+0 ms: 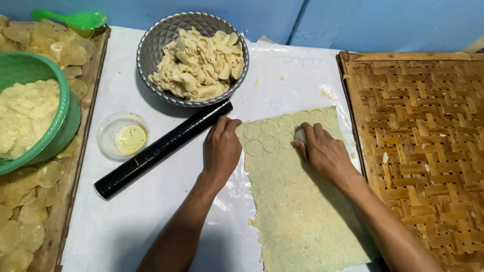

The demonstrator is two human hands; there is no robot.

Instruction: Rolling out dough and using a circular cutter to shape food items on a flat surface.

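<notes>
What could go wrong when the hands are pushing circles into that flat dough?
The dough sheet looks thin with ragged edges, so it might tear while the right hand presses a small cutter into it. The cut circles sit very close together, so they could perhaps overlap or break when lifted. The black rolling pin lies slanted right beside the left hand, which rests at the dough's edge; a nudge might roll it toward the small plastic dish.
</notes>
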